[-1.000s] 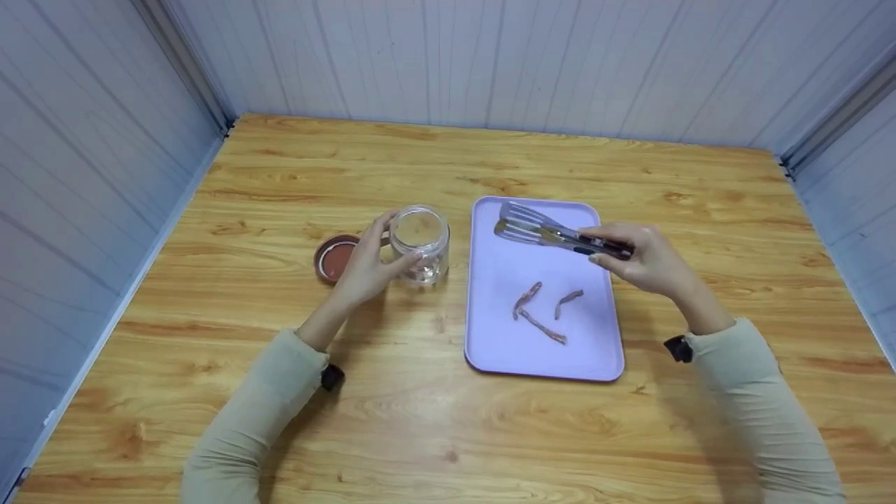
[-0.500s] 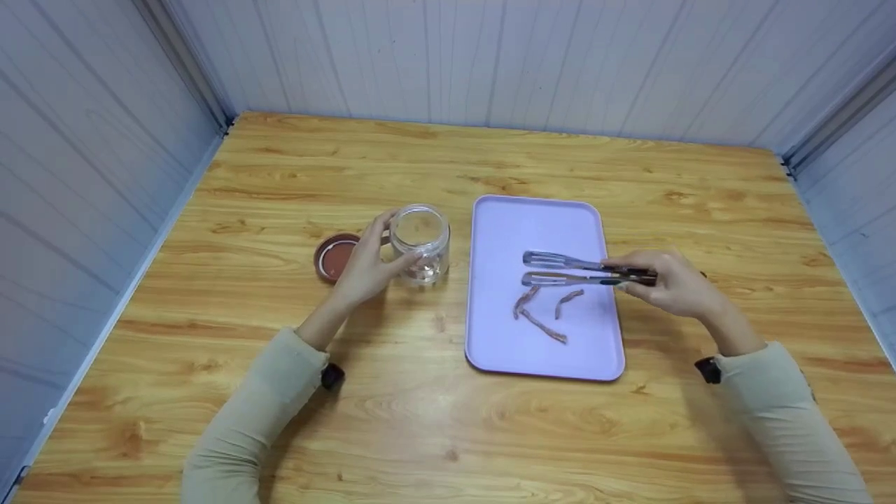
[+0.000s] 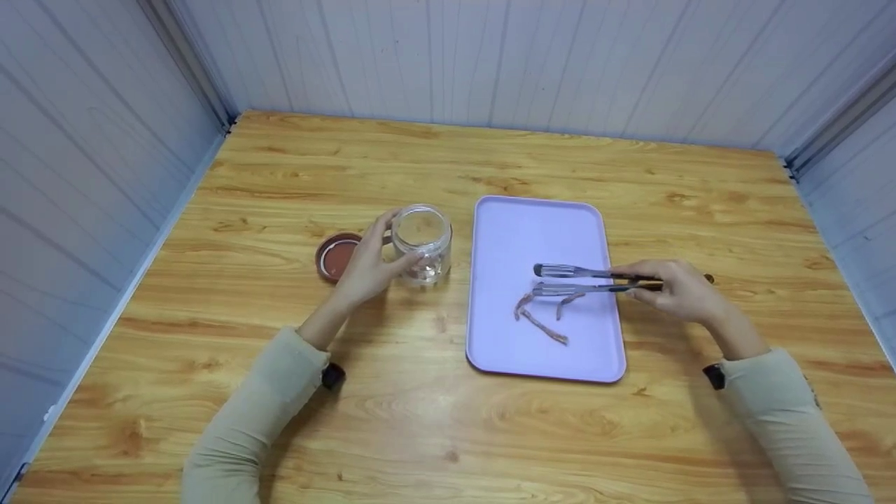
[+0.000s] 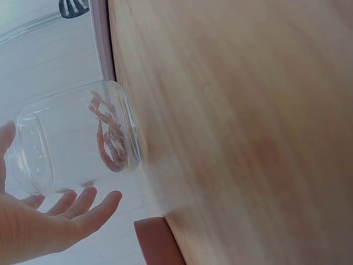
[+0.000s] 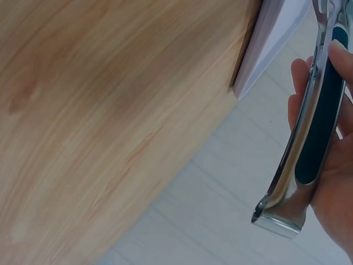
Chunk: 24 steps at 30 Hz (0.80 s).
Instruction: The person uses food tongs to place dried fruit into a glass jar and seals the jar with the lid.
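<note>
My left hand (image 3: 367,271) holds a clear jar (image 3: 428,246) that stands upright and open-topped on the table. Inside the jar, reddish-brown twisted strips (image 4: 113,138) lie at the bottom in the left wrist view. A pair of metal slotted tongs (image 3: 595,288) with dark handle grips (image 5: 322,121) is gripped by my right hand (image 3: 677,288). Their ends are spread apart above the lilac tray (image 3: 539,227). Below them on the tray lie a few brown strips (image 3: 546,327), partly covered by the lower tong end. Whether the tongs touch a strip I cannot tell.
A reddish-brown round lid (image 3: 339,257) lies inner side up on the wooden table (image 3: 420,434), left of the jar and partly behind my left hand. Pale panelled walls (image 3: 476,63) enclose the back and both sides.
My right hand has brought the tongs toward me and slightly right, from the tray's far end to just over the strips. The tong ends have turned level. My left hand and the jar stay in place.
</note>
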{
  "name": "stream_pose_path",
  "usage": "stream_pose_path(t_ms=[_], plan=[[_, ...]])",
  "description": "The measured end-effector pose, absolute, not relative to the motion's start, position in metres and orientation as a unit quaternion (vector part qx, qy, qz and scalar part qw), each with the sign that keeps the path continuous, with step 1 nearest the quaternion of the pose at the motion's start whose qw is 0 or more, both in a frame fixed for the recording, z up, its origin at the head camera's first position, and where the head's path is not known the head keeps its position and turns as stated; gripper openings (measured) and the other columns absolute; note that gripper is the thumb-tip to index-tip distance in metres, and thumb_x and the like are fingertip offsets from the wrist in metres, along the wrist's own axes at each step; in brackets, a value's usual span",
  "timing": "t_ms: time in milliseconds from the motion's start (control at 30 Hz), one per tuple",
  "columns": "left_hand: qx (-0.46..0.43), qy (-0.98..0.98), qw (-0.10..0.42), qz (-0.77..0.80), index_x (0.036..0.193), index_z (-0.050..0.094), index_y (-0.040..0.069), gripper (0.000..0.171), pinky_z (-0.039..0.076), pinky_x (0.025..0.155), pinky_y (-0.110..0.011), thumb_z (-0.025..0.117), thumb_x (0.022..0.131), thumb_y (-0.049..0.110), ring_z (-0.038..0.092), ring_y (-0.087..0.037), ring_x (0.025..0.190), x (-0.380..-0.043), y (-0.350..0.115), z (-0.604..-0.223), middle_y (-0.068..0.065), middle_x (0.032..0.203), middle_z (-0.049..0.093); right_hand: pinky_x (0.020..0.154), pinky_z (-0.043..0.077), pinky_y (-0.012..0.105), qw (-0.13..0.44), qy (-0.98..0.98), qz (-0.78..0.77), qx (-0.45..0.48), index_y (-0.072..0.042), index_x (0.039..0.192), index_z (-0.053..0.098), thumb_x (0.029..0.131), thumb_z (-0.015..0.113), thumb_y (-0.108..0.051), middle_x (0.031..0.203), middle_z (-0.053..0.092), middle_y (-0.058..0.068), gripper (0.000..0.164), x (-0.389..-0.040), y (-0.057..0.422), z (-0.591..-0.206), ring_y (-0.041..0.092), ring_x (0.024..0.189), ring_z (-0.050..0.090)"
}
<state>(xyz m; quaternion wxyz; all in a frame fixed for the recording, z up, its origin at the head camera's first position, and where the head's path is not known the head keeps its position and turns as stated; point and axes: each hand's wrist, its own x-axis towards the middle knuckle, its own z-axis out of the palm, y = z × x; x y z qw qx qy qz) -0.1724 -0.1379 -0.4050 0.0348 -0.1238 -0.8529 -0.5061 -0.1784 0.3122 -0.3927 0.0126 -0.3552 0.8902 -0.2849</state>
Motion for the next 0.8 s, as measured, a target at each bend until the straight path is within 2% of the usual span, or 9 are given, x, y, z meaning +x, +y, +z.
stream_pose_path(t_ms=[200, 367, 600, 800], plan=[[-0.13, -0.852, 0.038, -0.505, 0.136, 0.028, 0.01, 0.073, 0.032, 0.094, -0.043, 0.066, 0.078, 0.035, 0.039, -0.024, 0.113, -0.172, -0.138, -0.406, -0.01, 0.127, 0.038, 0.065, 0.051, 0.03, 0.001, 0.897, -0.26, -0.358, -0.011, 0.109, 0.064, 0.072, 0.067, 0.003, 0.092, 0.065, 0.005, 0.04, -0.18, 0.313, -0.397, 0.015, 0.079, 0.059], [-0.135, -0.852, 0.04, -0.504, 0.135, 0.029, 0.008, 0.072, 0.032, 0.094, -0.042, 0.066, 0.079, 0.034, 0.039, -0.024, 0.113, -0.173, -0.138, -0.407, -0.011, 0.126, 0.039, 0.066, 0.05, 0.032, -0.011, 0.897, -0.254, -0.36, -0.011, 0.107, 0.065, 0.071, 0.068, 0.003, 0.093, 0.065, 0.003, 0.039, -0.179, 0.312, -0.4, 0.013, 0.079, 0.059], [-0.135, -0.853, 0.043, -0.503, 0.135, 0.029, 0.007, 0.072, 0.032, 0.094, -0.041, 0.066, 0.079, 0.033, 0.039, -0.024, 0.113, -0.174, -0.138, -0.408, -0.016, 0.127, 0.038, 0.06, 0.048, 0.023, -0.011, 0.892, -0.276, -0.357, -0.009, 0.103, 0.067, 0.07, 0.067, 0.005, 0.091, 0.066, 0.002, 0.037, -0.177, 0.312, -0.405, 0.009, 0.07, 0.057], [-0.125, -0.858, 0.037, -0.497, 0.136, 0.028, 0.01, 0.073, 0.032, 0.094, -0.04, 0.066, 0.078, 0.035, 0.04, -0.024, 0.113, -0.173, -0.138, -0.406, -0.012, 0.127, 0.038, 0.055, 0.045, 0.016, -0.027, 0.881, -0.293, -0.369, -0.007, 0.1, 0.068, 0.068, 0.065, 0.009, 0.089, 0.066, 0.004, 0.036, -0.176, 0.313, -0.409, 0.008, 0.063, 0.055]])
